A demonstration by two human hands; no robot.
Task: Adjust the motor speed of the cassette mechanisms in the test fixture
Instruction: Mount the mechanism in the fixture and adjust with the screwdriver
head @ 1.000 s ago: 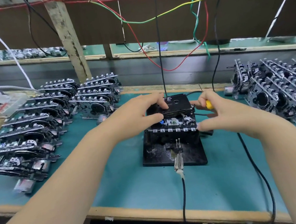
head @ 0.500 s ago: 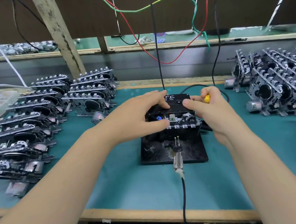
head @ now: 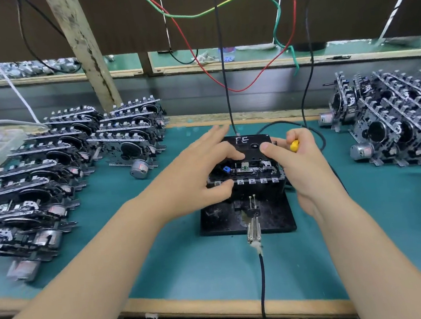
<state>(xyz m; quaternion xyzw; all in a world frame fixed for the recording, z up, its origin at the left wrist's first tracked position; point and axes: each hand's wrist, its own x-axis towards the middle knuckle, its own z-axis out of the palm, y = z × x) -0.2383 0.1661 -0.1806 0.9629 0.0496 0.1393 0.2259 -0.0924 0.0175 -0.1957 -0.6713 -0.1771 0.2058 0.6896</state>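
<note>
Black cassette mechanism (head: 246, 173), seemingly seated in fixture (head: 274, 217).

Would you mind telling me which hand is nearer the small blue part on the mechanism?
Left. The left hand sits right beside the blue part; the right hand is farther right.

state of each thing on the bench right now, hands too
cassette mechanism: seated in fixture
test cassette: lying on mechanism, both hands touching
test fixture: flat on mat
left hand: fingers spread on mechanism
right hand: holding yellow screwdriver
</note>
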